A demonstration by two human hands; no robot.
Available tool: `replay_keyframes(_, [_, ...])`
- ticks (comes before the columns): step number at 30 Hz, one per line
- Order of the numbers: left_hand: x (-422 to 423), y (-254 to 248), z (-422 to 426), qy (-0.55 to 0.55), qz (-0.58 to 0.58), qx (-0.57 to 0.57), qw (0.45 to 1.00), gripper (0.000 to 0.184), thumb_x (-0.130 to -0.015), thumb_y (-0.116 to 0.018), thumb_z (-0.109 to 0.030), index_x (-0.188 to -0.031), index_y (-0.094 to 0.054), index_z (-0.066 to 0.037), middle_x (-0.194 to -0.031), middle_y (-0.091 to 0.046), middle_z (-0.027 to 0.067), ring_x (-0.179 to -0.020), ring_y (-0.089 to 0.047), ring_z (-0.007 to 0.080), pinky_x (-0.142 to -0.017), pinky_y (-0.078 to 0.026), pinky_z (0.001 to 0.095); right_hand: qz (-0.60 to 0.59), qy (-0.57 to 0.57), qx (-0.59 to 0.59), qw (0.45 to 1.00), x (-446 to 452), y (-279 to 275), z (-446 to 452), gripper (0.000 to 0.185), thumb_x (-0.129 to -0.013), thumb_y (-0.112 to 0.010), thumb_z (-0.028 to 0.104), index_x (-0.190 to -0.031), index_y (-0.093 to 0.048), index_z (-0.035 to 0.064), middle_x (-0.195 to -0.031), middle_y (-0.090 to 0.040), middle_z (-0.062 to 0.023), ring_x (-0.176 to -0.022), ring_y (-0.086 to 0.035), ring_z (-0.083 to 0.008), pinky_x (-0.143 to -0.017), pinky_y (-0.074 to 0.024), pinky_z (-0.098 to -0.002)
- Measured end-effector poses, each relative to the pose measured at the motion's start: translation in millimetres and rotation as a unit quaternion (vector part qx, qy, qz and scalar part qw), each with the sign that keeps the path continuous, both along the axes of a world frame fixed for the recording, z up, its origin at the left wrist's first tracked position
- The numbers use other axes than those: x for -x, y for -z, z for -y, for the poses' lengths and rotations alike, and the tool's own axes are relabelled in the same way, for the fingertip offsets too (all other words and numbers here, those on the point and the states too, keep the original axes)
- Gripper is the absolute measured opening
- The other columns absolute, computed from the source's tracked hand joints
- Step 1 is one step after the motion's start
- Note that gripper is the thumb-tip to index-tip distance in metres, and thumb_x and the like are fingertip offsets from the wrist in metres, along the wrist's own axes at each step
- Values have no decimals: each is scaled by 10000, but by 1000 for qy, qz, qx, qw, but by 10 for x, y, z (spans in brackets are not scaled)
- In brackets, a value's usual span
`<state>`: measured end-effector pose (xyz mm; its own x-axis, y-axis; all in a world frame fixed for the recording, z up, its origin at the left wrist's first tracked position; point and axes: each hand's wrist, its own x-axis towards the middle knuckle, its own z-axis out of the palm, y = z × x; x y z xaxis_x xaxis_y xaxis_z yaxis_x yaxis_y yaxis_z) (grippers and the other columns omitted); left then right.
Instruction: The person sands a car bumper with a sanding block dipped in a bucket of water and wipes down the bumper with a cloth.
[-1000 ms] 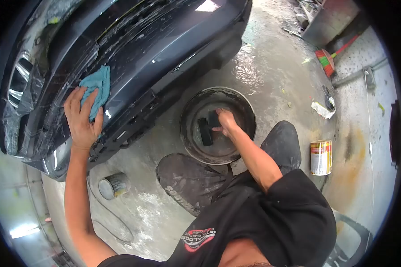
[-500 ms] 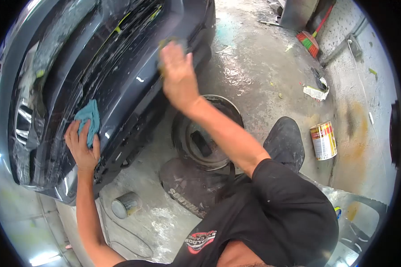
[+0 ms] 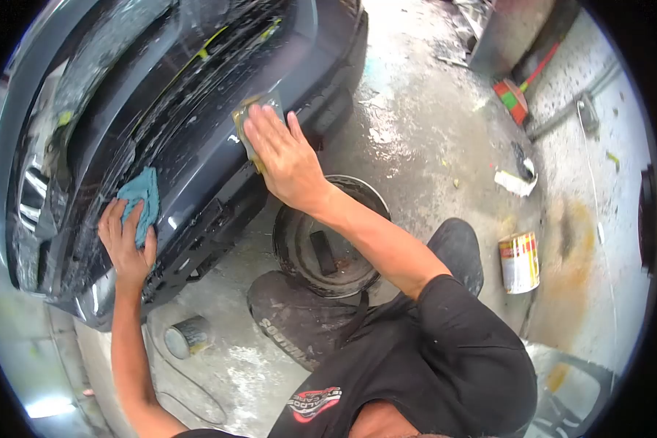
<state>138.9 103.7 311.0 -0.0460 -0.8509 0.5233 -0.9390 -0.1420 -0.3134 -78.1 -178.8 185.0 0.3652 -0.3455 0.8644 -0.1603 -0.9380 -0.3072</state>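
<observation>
A dark, wet car bumper fills the upper left. My left hand holds a teal cloth against its lower left part, the fingers lying over the cloth. Farther right along the bumper, my right hand presses a thin yellowish-brown sheet flat on the painted surface, fingers stretched over it. Below my right forearm a round dark basin stands on the floor, with a black block inside.
A small can stands near a thin hose at the lower left. At the right are a yellow-and-white can, a white wrapper and a red-and-green broom by the wall.
My right hand has come up out of the basin onto the bumper with the sheet, then moved slightly down and left along it. My left hand stays on the teal cloth.
</observation>
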Motion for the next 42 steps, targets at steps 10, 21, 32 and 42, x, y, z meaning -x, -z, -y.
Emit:
replay_keyframes(10, [-59, 35, -46, 5, -8, 21, 1000, 460, -830, -721, -213, -1272, -716, -84, -1389, -601, 169, -1329, -524, 409, -1102, -394, 504, -15, -5, 20, 1000, 350, -405, 864, 487, -960, -675, 119, -1438, -598, 65, -1547, -511, -252, -1412, -517, -436, -1132, -394, -662])
replay_keyframes(21, [85, 29, 85, -37, -25, 38, 998, 506, -865, -789, -220, -1333, -665, -72, -1272, -623, 154, -1194, -558, 379, -997, -448, 484, -93, -64, -164, 980, 1476, 1084, -429, 510, -918, -672, -21, -1420, -600, 36, -1453, -603, -226, -1383, -557, -421, -1160, -424, -571])
replay_keyframes(32, [705, -881, 1243, 96, 49, 164, 981, 539, -782, -829, -46, -1295, -711, -165, -1101, -628, 141, -1006, -637, 356, -865, -535, 440, -103, -58, -263, 958, 1950, 1567, -531, 429, -846, -698, 2, -1273, -651, -1, -1153, -727, -218, -1065, -699, -408, -971, -553, -509])
replay_keyframes(42, [741, -1428, 3126, -56, 348, 85, 932, 605, -1007, -637, -334, -1511, -497, -28, -1512, -551, 150, -1465, -450, 348, -1184, -289, 638, -91, -50, -261, 960, 1979, 1579, -499, 454, -804, -666, -20, -1257, -648, -8, -1087, -735, -200, -1018, -709, -398, -937, -562, -510])
